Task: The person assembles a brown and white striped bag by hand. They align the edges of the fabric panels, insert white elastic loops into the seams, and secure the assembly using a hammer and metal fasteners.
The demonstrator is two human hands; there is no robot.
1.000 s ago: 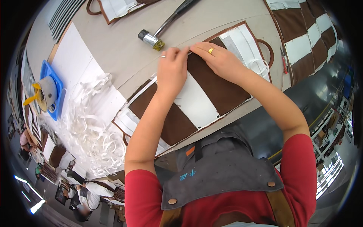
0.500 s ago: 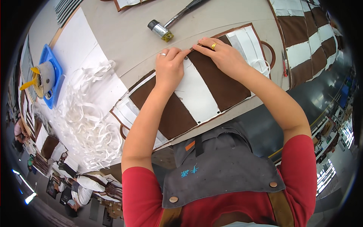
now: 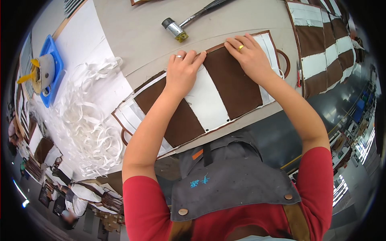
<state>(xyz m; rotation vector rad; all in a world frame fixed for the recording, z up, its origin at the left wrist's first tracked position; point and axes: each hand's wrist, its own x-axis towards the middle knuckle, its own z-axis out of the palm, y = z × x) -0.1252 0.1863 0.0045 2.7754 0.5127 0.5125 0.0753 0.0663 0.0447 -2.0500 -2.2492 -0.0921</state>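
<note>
A flat bag panel (image 3: 237,88) in brown and white stripes lies at an angle in front of me, with brown trim along its edges. A brown loop handle (image 3: 284,63) sticks out at its right end, and part of another shows at the left. My left hand (image 3: 183,72) pinches the far edge near the white middle stripe, a ring on one finger. Farther right along that edge, my right hand (image 3: 252,58) grips the trim with bent fingers, wearing a yellow ring. The fingertips of both hands are partly hidden.
Beyond the panel lies a mallet (image 3: 175,30). A heap of white strips (image 3: 90,132) spreads at the left, near a blue tray (image 3: 58,66) holding a pot (image 3: 46,74) with a yellow handle. More striped panels (image 3: 313,52) and a small red tool (image 3: 299,78) lie at the right.
My right hand has slid right along the far edge, widening the gap between my hands. The left hand stays near the white stripe. The whole view has shifted slightly.
</note>
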